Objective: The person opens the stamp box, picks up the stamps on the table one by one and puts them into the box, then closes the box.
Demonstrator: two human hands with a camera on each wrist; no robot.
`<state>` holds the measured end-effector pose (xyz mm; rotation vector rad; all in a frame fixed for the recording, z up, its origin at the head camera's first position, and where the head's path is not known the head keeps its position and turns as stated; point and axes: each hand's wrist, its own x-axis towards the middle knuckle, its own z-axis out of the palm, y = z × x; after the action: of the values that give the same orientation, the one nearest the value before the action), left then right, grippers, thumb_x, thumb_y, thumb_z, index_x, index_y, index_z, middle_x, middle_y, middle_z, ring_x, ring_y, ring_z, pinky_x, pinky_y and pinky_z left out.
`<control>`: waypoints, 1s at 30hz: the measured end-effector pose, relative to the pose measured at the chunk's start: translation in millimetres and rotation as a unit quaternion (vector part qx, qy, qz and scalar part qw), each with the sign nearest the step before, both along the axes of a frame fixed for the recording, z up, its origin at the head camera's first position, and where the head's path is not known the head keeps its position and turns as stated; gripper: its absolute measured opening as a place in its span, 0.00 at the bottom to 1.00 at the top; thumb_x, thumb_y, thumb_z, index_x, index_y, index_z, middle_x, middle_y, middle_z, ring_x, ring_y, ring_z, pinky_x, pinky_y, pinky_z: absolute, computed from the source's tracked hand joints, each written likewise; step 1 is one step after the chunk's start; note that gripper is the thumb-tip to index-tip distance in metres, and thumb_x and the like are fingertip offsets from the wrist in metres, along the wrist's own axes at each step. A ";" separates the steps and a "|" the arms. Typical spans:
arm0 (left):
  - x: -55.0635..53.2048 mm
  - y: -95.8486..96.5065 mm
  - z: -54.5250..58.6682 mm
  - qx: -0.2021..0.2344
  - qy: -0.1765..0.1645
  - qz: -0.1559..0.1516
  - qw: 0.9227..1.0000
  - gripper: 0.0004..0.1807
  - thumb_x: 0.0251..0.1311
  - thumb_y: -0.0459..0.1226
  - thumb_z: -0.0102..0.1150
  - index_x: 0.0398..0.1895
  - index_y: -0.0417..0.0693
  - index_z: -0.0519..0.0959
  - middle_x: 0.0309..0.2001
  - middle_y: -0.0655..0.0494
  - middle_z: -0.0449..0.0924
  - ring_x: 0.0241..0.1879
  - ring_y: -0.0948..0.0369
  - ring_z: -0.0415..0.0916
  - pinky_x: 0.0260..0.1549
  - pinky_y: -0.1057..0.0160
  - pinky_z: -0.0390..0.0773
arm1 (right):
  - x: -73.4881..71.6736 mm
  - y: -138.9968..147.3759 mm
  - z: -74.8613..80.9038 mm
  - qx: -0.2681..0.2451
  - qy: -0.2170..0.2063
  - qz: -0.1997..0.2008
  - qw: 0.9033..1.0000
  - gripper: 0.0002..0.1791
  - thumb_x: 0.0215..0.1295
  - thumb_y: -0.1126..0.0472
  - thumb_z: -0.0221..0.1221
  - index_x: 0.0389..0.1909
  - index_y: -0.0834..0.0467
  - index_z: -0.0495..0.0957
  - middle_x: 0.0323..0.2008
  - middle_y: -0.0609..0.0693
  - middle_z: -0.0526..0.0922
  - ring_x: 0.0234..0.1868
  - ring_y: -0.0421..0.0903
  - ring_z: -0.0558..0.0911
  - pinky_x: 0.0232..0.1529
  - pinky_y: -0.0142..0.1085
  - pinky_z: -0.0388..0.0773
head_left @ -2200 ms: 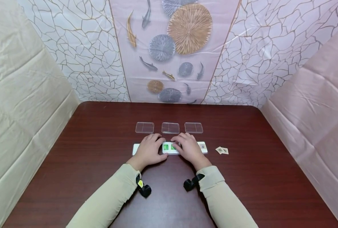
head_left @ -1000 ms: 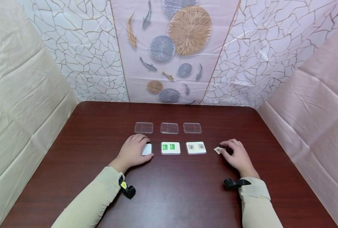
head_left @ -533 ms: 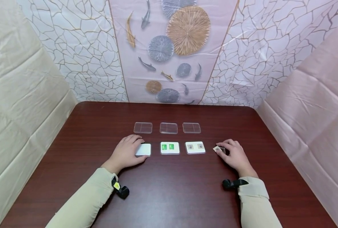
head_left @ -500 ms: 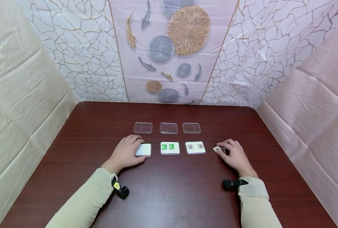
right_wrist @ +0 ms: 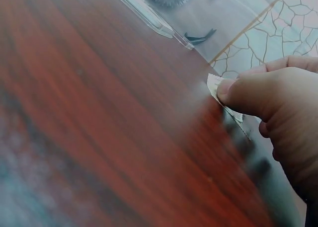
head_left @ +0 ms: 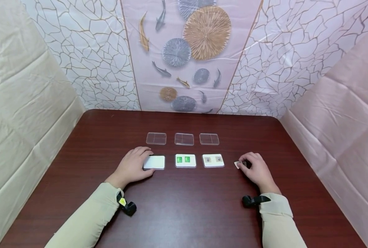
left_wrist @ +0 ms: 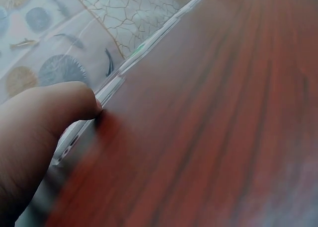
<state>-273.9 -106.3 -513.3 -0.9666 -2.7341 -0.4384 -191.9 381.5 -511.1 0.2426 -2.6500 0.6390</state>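
Observation:
In the head view my left hand (head_left: pixel 131 165) rests at the left end of a flat case with a plain white insert (head_left: pixel 155 163), thumb on its near edge and fingers on its far edge. The left wrist view shows the thumb (left_wrist: pixel 74 100) bent against the case's side. At the right, my right hand (head_left: pixel 258 168) pinches a small stamp (head_left: pixel 237 165) between thumb and fingers. Its perforated edge shows beside the thumb in the right wrist view, where the stamp (right_wrist: pixel 212 85) is tilted up; another stamp's edge seems to lie beneath, mostly hidden.
To the right of the plain case lie a case with two green stamps (head_left: pixel 185 165) and a case with two beige stamps (head_left: pixel 213 165). Three clear lids (head_left: pixel 156 138) form a row behind. A patterned backdrop (head_left: pixel 177 93) borders the table's far edge.
My right hand has left the green-stamp case, gone right to the loose stamps and taken one. My left hand has slid left, uncovering more of the plain white case.

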 end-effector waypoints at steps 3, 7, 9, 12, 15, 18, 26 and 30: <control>0.8 -3.8 -0.4 0.004 -0.001 -0.001 1.000 0.35 0.51 0.57 0.66 0.58 0.46 0.79 0.61 0.47 0.76 0.62 0.49 0.71 0.61 0.45 0.70 | 0.7 -0.4 -1.1 -0.031 0.004 -0.017 0.999 0.08 0.58 0.65 0.71 0.32 0.53 0.81 0.35 0.50 0.82 0.42 0.49 0.75 0.44 0.44 0.70; 1.5 -8.5 -1.8 0.005 -0.003 0.004 1.000 0.35 0.51 0.57 0.66 0.58 0.46 0.79 0.61 0.48 0.76 0.62 0.49 0.71 0.61 0.44 0.70 | 0.9 -2.0 -2.4 -0.111 0.019 -0.039 0.993 0.07 0.59 0.68 0.70 0.34 0.56 0.81 0.30 0.51 0.81 0.35 0.41 0.74 0.36 0.31 0.70; 1.0 -10.2 -2.6 0.006 -0.003 0.006 1.000 0.34 0.51 0.56 0.67 0.58 0.46 0.79 0.61 0.48 0.76 0.62 0.49 0.71 0.61 0.44 0.70 | 0.3 -3.3 -2.7 -0.145 0.030 -0.039 0.988 0.07 0.60 0.70 0.68 0.38 0.59 0.82 0.31 0.52 0.80 0.33 0.37 0.74 0.34 0.26 0.69; -0.4 -11.4 -3.4 0.006 -0.001 0.005 1.000 0.34 0.51 0.56 0.67 0.57 0.46 0.79 0.61 0.48 0.76 0.62 0.49 0.71 0.61 0.44 0.71 | -2.4 -6.8 -3.5 -0.168 0.041 -0.018 0.985 0.11 0.62 0.73 0.64 0.45 0.62 0.83 0.33 0.55 0.81 0.33 0.34 0.74 0.34 0.23 0.69; -1.8 -11.9 -3.5 0.006 -0.001 0.004 1.000 0.33 0.51 0.56 0.67 0.57 0.46 0.79 0.61 0.47 0.76 0.62 0.49 0.71 0.61 0.44 0.71 | -6.9 -12.5 -5.1 -0.171 0.046 0.007 0.984 0.13 0.63 0.74 0.60 0.46 0.62 0.84 0.34 0.57 0.81 0.33 0.34 0.74 0.35 0.23 0.69; -2.3 -10.7 -2.1 0.005 -0.003 0.002 1.000 0.33 0.51 0.56 0.66 0.57 0.46 0.79 0.61 0.47 0.76 0.62 0.49 0.72 0.61 0.44 0.71 | -10.5 -20.1 -6.9 -0.184 0.051 0.016 0.982 0.12 0.63 0.74 0.60 0.44 0.61 0.85 0.34 0.57 0.82 0.33 0.34 0.75 0.35 0.23 0.69; -1.3 -10.2 0.4 0.006 -0.010 0.004 1.000 0.33 0.51 0.56 0.67 0.56 0.47 0.79 0.61 0.48 0.76 0.62 0.49 0.71 0.61 0.43 0.70 | -19.5 -53.9 -4.8 -0.202 0.101 0.008 0.974 0.08 0.57 0.70 0.67 0.38 0.60 0.84 0.30 0.52 0.81 0.34 0.36 0.75 0.34 0.22 0.69; -1.5 -10.4 -1.8 0.006 -0.006 0.004 1.000 0.33 0.51 0.56 0.67 0.56 0.46 0.79 0.60 0.48 0.76 0.61 0.49 0.72 0.61 0.43 0.70 | -25.1 -73.6 -4.4 -0.192 0.133 0.040 0.972 0.08 0.55 0.70 0.67 0.36 0.60 0.84 0.29 0.51 0.81 0.33 0.41 0.77 0.36 0.24 0.71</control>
<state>-275.4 -116.7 -515.1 -0.9521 -2.7425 -0.4611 -217.0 307.9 -515.5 0.2981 -2.2181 1.0490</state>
